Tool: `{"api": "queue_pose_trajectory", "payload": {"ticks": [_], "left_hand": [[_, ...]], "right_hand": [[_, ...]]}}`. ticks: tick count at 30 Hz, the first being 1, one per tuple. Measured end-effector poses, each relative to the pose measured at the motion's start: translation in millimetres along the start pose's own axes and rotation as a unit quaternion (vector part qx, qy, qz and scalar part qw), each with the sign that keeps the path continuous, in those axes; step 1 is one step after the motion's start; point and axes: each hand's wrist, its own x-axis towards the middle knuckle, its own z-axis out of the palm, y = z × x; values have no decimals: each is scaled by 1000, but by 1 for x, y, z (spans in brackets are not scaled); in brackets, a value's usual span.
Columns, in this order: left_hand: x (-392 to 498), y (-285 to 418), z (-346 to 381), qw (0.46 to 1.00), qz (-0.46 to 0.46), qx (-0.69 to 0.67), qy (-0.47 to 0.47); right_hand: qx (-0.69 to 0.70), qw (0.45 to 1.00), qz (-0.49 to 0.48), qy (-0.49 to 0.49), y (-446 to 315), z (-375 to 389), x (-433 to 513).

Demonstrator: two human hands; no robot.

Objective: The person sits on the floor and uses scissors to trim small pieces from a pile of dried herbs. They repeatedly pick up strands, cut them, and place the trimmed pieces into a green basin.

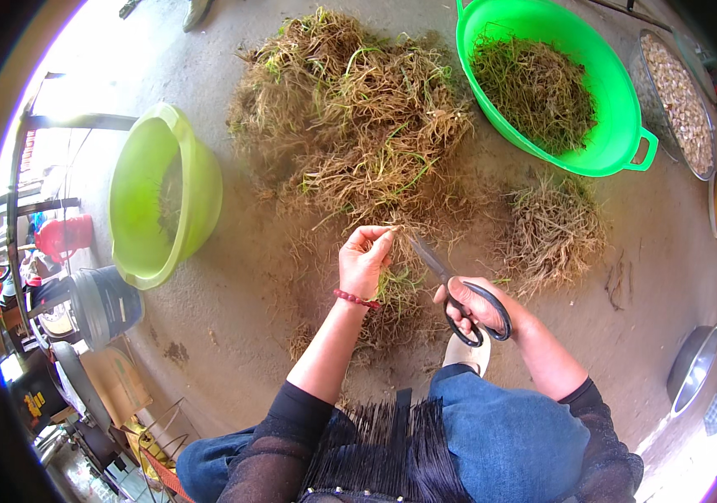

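Between the thumb and finger of my left hand (364,261) is a small rooted plant (396,229), its roots trailing to the right. My right hand (474,305) grips black-handled scissors (435,264) by the loops. The blades point up and left, their tips close to the plant; whether they touch it I cannot tell. A large heap of brown-rooted plants with green shoots (364,119) lies on the floor beyond my hands. Below my hands is a smaller pile (390,314), partly hidden by my left wrist. Another pile of roots (553,232) sits to the right.
A bright green basin (622,107) holding a root clump (534,94) stands at upper right. Beside it is a metal bowl of pale pieces (676,100). A yellow-green basin (188,207) stands tilted at left, near a dark bucket (107,305). A metal basin (694,371) is at lower right.
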Motion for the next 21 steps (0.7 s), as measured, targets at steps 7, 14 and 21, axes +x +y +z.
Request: {"api": "queue_pose_trajectory", "payload": {"ticks": [7, 14, 21], "left_hand": [[-3, -4, 2, 998, 52, 7, -45], [-8, -5, 1, 997, 24, -14, -65], [10, 8, -22, 974, 23, -172, -145]], "right_hand": [[138, 987, 63, -51, 12, 6, 15], [154, 987, 46, -3, 11, 5, 26], [68, 996, 41, 29, 20, -7, 16]]}}
